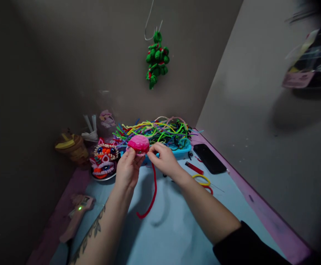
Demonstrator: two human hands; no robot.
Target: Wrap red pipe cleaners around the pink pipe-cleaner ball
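Note:
A round pink fuzzy piece [138, 142], lighter on top and deeper pink below, is held up over the table. My left hand [127, 167] grips its lower left side, thumb in front. At its right edge my right hand [162, 156] is closed in a pinch; what lies between those fingertips is too small to make out. A red pipe cleaner [155, 187] hangs down from beside the right fingertips and curls left at its lower end, over the blue table surface [177, 228].
Behind the hands, a blue tray [186, 148] holds many coloured pipe cleaners. A bowl of fuzzy figures [104, 162] and a glue gun [77, 217] are at left. A phone [209, 158], red lighter [194, 168] and scissors [201, 180] lie right. Green ornaments [157, 59] hang above.

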